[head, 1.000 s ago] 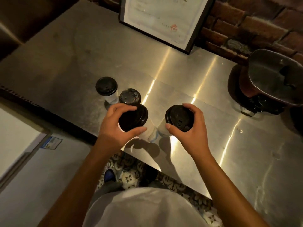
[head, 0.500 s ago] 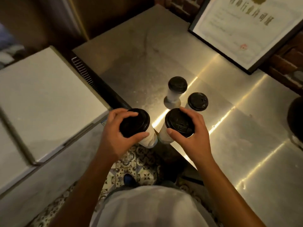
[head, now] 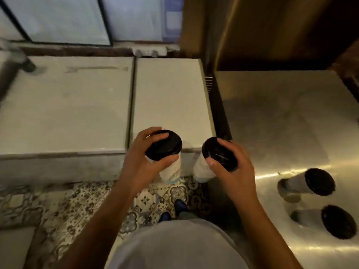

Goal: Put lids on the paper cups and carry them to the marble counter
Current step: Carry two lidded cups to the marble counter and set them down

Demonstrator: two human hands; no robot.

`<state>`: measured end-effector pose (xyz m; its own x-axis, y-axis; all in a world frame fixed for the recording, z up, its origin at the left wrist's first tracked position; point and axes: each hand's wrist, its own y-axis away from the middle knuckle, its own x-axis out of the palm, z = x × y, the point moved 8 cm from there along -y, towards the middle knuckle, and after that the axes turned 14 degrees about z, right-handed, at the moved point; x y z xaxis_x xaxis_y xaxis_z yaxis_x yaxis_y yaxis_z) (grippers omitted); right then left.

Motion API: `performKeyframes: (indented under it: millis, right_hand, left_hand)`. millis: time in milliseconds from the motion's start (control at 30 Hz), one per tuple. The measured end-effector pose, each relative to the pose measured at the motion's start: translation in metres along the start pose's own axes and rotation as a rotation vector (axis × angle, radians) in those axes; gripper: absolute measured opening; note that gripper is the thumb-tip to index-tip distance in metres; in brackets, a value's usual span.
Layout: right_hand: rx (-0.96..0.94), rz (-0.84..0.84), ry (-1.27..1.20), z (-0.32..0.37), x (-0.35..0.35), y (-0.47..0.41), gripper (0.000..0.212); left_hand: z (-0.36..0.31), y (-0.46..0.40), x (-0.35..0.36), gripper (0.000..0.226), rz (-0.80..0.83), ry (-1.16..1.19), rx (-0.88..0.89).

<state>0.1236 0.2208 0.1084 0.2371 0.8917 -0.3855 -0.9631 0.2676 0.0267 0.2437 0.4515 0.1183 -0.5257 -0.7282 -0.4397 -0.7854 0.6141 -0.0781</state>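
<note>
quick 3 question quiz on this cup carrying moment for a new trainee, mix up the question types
1. True or false: the left hand grips a white paper cup by its round black plastic lid.
2. How many lidded paper cups stand on the shiny steel counter?
A. one
B. two
C. four
3. Fill in: the cup in the right hand hangs over the ______ tiled floor, not over a worktop.

Key: 1 true. 2 B, the nearer cup and the farther cup. 3 patterned.
</note>
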Motion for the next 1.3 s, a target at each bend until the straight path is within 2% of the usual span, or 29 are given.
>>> performKeyframes:
  millis: [167, 333, 533, 700, 1033, 1300]
  right_hand:
    - [-0.151, 0.257, -0.017, 0.033, 0.045, -0.066, 0.058]
    - [-0.262, 0.453, 0.000, 0.058, 0.081, -0.099, 0.054]
    - [-0.282, 0.706, -0.038, 0.070, 0.150, -0.103, 0.044]
    - [-0.415, 0.864, 0.025, 0.109, 0.223, -0.083, 0.046]
    - [-0.569, 0.946, 0.081, 0.194, 0.390, -0.014, 0.052]
    - [-0.754, 1.044, 0.060, 0.287, 0.528, 0.057, 0.055]
  left_hand:
    - [0.012, 0.028, -0.045, 0.062, -0.284, -0.035, -0.123]
    - [0.021, 0.050, -0.055, 0.065, -0.494, 0.022, -0.240]
    - [0.033, 0.120, -0.073, 0.063, -0.754, 0.035, -0.372]
    - [0.051, 0.210, -0.104, 0.065, -0.966, 0.022, -0.465]
    - [0.055, 0.344, -0.209, 0.075, -0.959, -0.276, -0.492]
    - [0.041, 0.488, -0.320, 0.072, -1.108, -0.436, -0.502]
